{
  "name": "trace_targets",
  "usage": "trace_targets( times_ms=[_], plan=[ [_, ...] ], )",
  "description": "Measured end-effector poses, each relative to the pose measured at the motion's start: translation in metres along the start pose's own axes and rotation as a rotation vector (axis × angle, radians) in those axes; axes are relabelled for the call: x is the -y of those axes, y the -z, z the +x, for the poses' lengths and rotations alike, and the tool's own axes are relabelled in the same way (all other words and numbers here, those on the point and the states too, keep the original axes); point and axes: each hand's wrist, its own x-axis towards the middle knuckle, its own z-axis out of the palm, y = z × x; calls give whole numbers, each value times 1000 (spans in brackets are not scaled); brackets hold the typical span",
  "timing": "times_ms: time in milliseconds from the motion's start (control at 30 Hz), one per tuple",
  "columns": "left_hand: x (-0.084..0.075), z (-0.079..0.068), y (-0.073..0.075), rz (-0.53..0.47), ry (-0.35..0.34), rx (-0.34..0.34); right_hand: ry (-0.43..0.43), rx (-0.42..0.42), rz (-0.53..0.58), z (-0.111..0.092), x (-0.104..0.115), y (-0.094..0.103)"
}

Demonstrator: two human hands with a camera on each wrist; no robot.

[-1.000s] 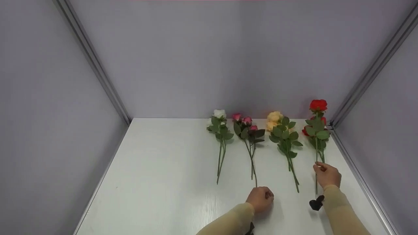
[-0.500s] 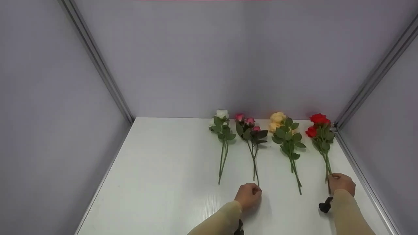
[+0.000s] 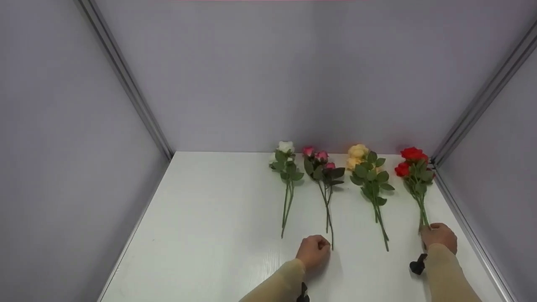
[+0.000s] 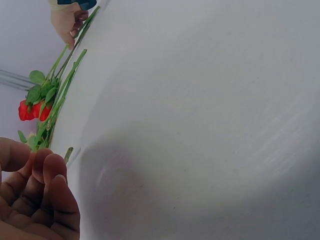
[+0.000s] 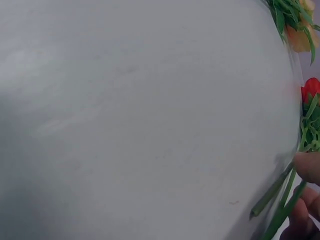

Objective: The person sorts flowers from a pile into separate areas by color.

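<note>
At the right end of the table lies a bunch of red roses (image 3: 413, 154) with green leaves, their heads toward the back wall. My right hand (image 3: 439, 237) is at the lower ends of their stems; in the right wrist view the thumb (image 5: 307, 167) and fingers pinch a green stem (image 5: 285, 215), while another stem end lies beside it. My left hand (image 3: 313, 252) holds nothing, its fingers loosely curled, close to the stem end of the pink roses (image 3: 321, 157). The left wrist view shows its fingertips (image 4: 54, 167) gathered near the thumb.
Yellow roses (image 3: 357, 151) lie between the pink and red bunches, and white roses (image 3: 286, 147) lie left of the pink ones. All sit on a white table (image 3: 201, 218), heads near the grey back wall (image 3: 251, 84). A side wall (image 3: 495, 176) rises close beside the right arm.
My right hand has lowered a red rose onto the other red ones, moving right and toward me, and still holds its stem end. My left hand has drifted left.
</note>
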Motion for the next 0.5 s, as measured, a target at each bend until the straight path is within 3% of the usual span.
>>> trace_targets(
  times_ms=[233, 367, 500],
  plan=[
    [4, -1, 18, 37, -35, -19, 49, -71, 48, 3, 3, -4],
    [6, 0, 40, 89, -93, -39, 108, -157, 77, 3, 9, -3],
    [12, -2, 72, 150, -171, -81, 200, -262, 101, -4, 17, -2]
  ],
)
